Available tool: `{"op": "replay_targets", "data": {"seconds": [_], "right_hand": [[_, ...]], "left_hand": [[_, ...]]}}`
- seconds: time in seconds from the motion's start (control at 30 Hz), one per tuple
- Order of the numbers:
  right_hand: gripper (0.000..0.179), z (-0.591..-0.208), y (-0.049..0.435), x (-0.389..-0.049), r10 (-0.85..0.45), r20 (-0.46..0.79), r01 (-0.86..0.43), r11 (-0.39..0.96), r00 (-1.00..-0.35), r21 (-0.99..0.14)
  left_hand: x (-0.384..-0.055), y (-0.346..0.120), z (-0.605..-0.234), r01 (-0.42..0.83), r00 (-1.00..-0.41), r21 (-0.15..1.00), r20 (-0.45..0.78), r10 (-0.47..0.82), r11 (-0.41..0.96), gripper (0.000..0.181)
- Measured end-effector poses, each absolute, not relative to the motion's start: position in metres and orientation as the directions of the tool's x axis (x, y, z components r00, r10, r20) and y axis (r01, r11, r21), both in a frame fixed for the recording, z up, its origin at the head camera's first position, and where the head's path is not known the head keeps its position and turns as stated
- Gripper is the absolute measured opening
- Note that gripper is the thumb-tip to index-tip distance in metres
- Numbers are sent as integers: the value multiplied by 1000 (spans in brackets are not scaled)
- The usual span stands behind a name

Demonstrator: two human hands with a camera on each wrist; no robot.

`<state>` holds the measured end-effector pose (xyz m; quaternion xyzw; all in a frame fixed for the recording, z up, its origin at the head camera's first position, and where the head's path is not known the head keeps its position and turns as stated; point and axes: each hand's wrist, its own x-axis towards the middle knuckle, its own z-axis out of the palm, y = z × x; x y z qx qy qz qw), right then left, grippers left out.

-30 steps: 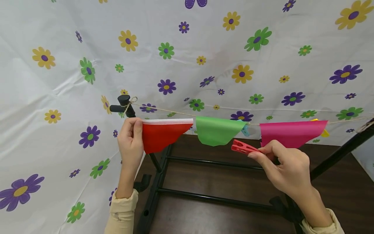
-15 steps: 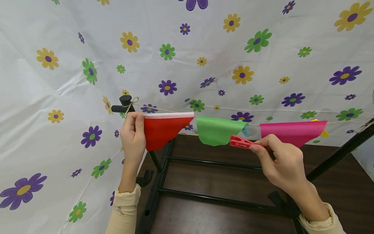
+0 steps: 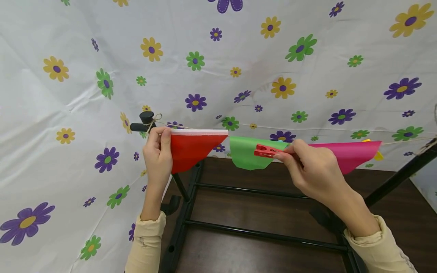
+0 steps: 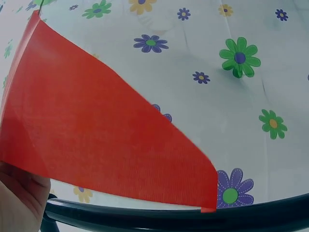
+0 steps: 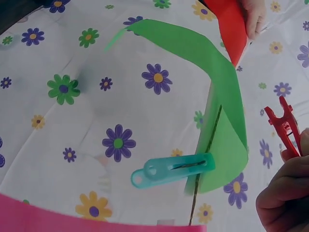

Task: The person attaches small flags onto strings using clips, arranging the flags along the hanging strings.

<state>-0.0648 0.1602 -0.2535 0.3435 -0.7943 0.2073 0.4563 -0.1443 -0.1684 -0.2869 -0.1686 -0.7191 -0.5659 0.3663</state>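
Note:
My left hand (image 3: 157, 159) pinches the upper left corner of a red pennant flag (image 3: 194, 151) with a white top edge, held at the string near its left post. Between thumb and fingers, my right hand (image 3: 315, 170) holds a red clothespin (image 3: 267, 151) in front of the green flag (image 3: 247, 153). In the right wrist view, the clothespin's tips point away from the hand. A teal clothespin (image 5: 174, 169) clips the green flag to the string; in the head view my right hand hides it. The pink flag (image 3: 356, 153) hangs farther right, partly behind that hand.
A string (image 3: 399, 142) runs between posts of a black metal frame (image 3: 266, 235); its left end is tied at a black post top (image 3: 146, 118). A yellow clothespin (image 3: 378, 155) shows behind the pink flag. White flowered cloth (image 3: 222, 83) hangs behind, above a brown floor (image 3: 246, 204).
The red flag has risen slightly and shifted right in my left hand. My right hand has brought the red clothespin left and up, from below the teal clothespin to over the green flag.

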Motion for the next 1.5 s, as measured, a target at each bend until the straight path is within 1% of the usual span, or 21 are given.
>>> {"op": "replay_targets", "data": {"seconds": [0.17, 0.37, 0.47, 0.5, 0.57, 0.63, 0.67, 0.9, 1.0, 1.13, 1.3, 1.5], "right_hand": [[51, -245, 155, -73, -380, 850, -757, 652, -364, -32], [52, -232, 148, -79, -435, 806, -767, 641, -401, -36], [51, -228, 145, -83, -448, 791, -772, 634, -417, -48], [50, -227, 143, -84, -446, 787, -772, 633, -426, -59], [37, -225, 142, -86, -441, 779, -769, 634, -445, -81], [27, -222, 139, -89, -436, 766, -761, 640, -472, -105], [24, -221, 137, -90, -435, 758, -756, 645, -486, -115], [24, -212, 124, -94, -431, 665, -696, 694, -609, -187], [23, -209, 121, -97, -420, 631, -675, 701, -652, -231], [21, -205, 119, -100, -407, 586, -648, 706, -701, -285], [24, -198, 114, -103, -397, 519, -605, 725, -757, -329], [25, -192, 109, -105, -401, 458, -574, 743, -793, -344]], "left_hand": [[-146, -168, -286, 665, -670, 686, 723, -170, 296, 22], [-149, -165, -285, 683, -645, 664, 744, -174, 304, 24], [-150, -164, -284, 675, -649, 672, 737, -189, 305, 22], [-150, -164, -284, 671, -651, 675, 734, -194, 306, 22], [-152, -163, -283, 668, -650, 675, 734, -197, 313, 21], [-153, -163, -283, 668, -647, 673, 736, -198, 318, 21], [-153, -162, -283, 671, -644, 670, 739, -197, 319, 22], [-157, -162, -281, 666, -638, 674, 737, -224, 320, 21], [-159, -161, -281, 663, -641, 678, 733, -227, 319, 22], [-160, -161, -281, 651, -653, 692, 720, -235, 310, 24], [-162, -160, -279, 637, -661, 704, 708, -249, 314, 24], [-164, -157, -278, 642, -666, 705, 708, -235, 302, 24]]}}
